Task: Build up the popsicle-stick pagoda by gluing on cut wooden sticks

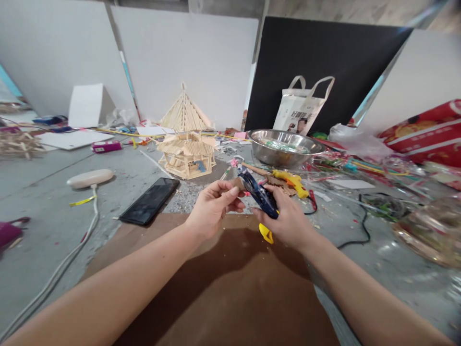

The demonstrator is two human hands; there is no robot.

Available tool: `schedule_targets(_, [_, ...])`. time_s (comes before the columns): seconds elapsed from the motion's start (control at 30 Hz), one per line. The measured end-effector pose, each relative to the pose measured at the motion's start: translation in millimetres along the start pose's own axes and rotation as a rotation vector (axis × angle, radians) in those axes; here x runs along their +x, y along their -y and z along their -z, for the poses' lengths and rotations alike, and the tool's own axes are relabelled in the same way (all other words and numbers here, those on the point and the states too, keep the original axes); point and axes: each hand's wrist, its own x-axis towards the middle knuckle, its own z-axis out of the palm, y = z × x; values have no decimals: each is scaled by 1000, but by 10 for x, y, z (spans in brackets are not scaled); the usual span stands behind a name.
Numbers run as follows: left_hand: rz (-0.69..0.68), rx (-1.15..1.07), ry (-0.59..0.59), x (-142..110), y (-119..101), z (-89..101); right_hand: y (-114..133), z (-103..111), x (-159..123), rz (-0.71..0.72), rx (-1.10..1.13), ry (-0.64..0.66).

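Note:
My right hand (288,216) is wrapped round a dark blue hand tool (261,194) with yellow on it, perhaps pliers or cutters; blur hides its exact kind. Its head points up and left, towards my left hand (212,206). Between thumb and fingers, my left hand pinches a small flat brown piece (237,182), which meets the tool's head. Below my right hand a curved yellow part (265,234) shows; whether it belongs to the tool I cannot tell. Both hands are above a brown sheet (230,288).
A wooden-stick pavilion model (187,154) with a separate-looking pointed roof (184,113) stands ahead. A black phone (149,202) lies at left, near a white corded device (90,179). A yellow glue gun (291,181), metal basin (284,156) and scattered scraps are at right.

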Motion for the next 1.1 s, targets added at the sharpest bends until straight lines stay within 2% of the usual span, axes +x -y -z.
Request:
schedule_targets(0.23, [-81,102,-19,14,7,18,14,8,-3,-2,-6,14])
schedule_targets(0.47, [-156,255,-41,38,44,74,-13,-15,-11,75,-36,-2])
schedule_targets(0.87, [-142,308,-40,52,67,91,-28,-34,-22,116,-81,-23])
schedule_targets(0.97, [-132,331,-17,58,62,95,-31,-28,-26,117,-88,-18])
schedule_targets(1.1, [-90,385,84,64,20,110,-26,-14,-22,119,-97,-9])
